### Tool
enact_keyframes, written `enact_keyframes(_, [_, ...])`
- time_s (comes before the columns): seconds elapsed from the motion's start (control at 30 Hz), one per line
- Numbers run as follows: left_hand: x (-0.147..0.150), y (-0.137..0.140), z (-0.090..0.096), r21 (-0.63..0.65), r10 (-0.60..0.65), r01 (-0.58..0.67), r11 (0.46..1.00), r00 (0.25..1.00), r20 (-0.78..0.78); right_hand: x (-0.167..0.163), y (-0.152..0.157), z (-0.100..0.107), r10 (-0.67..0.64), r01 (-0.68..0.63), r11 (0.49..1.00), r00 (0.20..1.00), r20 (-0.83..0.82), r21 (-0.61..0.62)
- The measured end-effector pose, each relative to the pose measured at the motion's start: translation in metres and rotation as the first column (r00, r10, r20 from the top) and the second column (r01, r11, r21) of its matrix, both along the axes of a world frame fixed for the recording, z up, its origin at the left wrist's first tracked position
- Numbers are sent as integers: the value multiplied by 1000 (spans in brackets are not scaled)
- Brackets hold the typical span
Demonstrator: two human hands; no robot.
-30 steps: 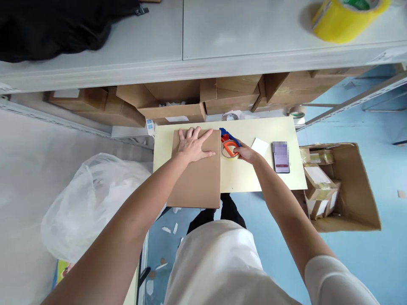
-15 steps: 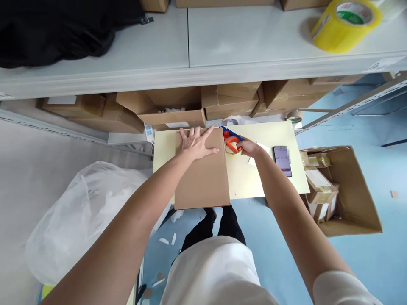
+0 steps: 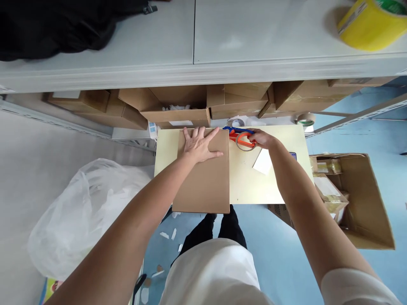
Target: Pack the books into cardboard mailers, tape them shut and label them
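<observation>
A flat-topped brown cardboard box [image 3: 203, 182] lies on the pale yellow table [image 3: 254, 186], its near end reaching past the table's front edge. My left hand [image 3: 199, 146] rests on the far part of its top, fingers spread. In my right hand [image 3: 261, 137], just right of the box's far corner, is a red and blue tape dispenser [image 3: 243, 137] with a roll of tape on it. My fingers are closed round its right end. Whether tape runs from it to the box, I cannot tell.
White paper [image 3: 262, 162] and a phone [image 3: 293, 156], mostly behind my right forearm, lie on the table. An open carton [image 3: 369, 199] with taped boxes stands right. A plastic bag [image 3: 92, 212] fills the left. A shelf [image 3: 127, 72] overhangs the far side, with yellow tape [image 3: 370, 27] on it.
My right hand has moved right with the tape dispenser, away from the box's far right corner, and the forearm now covers most of the phone. My left hand stays spread on the box.
</observation>
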State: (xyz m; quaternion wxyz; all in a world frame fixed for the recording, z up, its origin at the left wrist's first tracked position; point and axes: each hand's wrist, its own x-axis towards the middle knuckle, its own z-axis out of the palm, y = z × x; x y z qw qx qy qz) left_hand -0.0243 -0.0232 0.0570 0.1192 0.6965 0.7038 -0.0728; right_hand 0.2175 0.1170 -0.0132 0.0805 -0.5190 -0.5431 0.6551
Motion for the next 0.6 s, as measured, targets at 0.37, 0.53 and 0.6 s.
enact_keyframes(0.37, [2,-5,-4,45,-82,79,996,995,64,5,45,2,100,-108,992,989,111,69])
enact_keyframes(0.53, [4,-5,-3,29,-102,100,995,993,61,33,57,10,125,-126,992,980,156,-4])
enact_keyframes(0.6, [5,-4,-1,5,-97,97,995,994,51,56,44,10,23,-25,1000,986,167,10])
